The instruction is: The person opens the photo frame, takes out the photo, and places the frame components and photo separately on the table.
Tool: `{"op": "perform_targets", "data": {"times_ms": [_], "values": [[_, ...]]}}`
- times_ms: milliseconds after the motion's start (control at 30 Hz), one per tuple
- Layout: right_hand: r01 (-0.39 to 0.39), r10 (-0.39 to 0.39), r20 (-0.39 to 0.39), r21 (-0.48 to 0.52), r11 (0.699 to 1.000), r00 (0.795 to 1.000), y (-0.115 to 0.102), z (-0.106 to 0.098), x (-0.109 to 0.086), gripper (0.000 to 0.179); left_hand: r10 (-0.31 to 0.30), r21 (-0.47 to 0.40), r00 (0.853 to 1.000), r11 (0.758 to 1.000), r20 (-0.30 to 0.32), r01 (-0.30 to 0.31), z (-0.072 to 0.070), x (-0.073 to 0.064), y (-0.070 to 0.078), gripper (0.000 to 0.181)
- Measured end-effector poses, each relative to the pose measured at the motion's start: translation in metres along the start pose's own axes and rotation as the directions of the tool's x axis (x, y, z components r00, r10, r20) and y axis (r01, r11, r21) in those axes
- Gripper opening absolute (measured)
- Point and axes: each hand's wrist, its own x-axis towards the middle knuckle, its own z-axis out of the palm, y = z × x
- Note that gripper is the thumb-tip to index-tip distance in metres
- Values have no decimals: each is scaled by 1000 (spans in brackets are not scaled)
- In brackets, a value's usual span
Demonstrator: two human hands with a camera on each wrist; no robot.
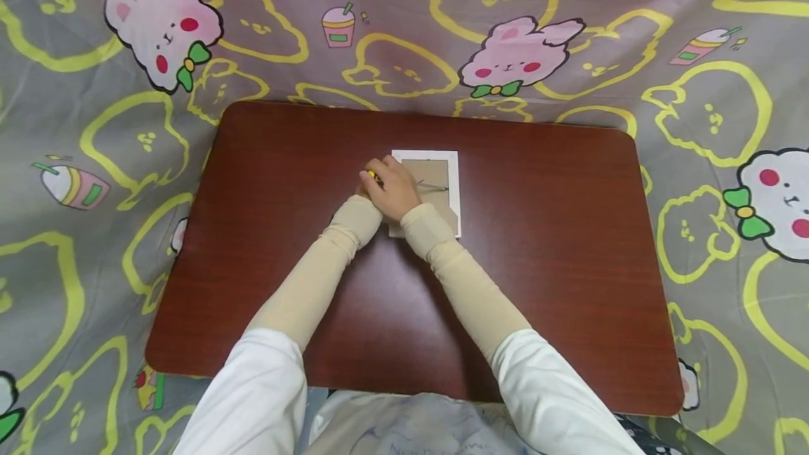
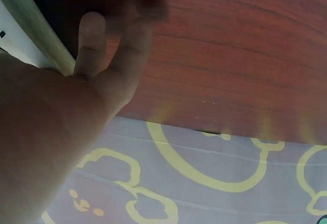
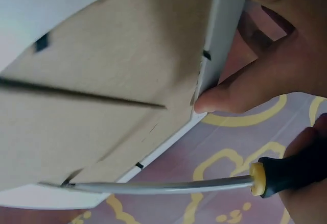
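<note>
A white picture frame (image 1: 458,195) lies back up on the table, its brown backboard (image 3: 122,71) showing with small black tabs (image 3: 206,55) along the edges. The right hand (image 1: 393,188) grips a screwdriver (image 3: 168,187) by its black handle with a yellow collar. Its metal shaft runs low across the back, the tip at a raised tab near the frame's far side. Mostly covered by the right hand in the head view, the left hand (image 3: 276,66) holds the near corner, thumb on the rim. Its fingers (image 2: 122,66) show beside the frame edge in the left wrist view.
A dark red-brown wooden table (image 1: 556,244) with rounded corners bears the frame. Grey cloth (image 1: 404,12) with yellow outlines and cartoon rabbits hangs behind and along both sides. A dark thin line (image 3: 82,94) crosses the backboard.
</note>
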Motion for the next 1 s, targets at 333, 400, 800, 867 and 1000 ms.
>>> {"op": "perform_targets", "data": {"times_ms": [333, 400, 800, 867, 1000], "values": [[-61, 76, 228, -72, 996, 971, 13, 3, 23, 29, -339, -357, 872, 813, 353, 461, -51, 23, 12, 76], [-26, 41, 231, -69, 997, 972, 17, 4, 27, 26, -409, -352, 782, 726, 470, 591, -96, 16, 30, 86], [24, -16, 216, -34, 999, 976, 23, -5, 32, 18, -121, -207, 913, 954, 388, 215, -106, 24, 35, 90], [55, -45, 209, -44, 998, 977, 23, -7, 30, 18, -101, -162, 919, 971, 382, 174, -104, 25, 33, 90], [124, -115, 166, -47, 991, 979, 22, -10, 23, 18, -125, -197, 915, 957, 383, 213, -105, 22, 32, 89]]}}
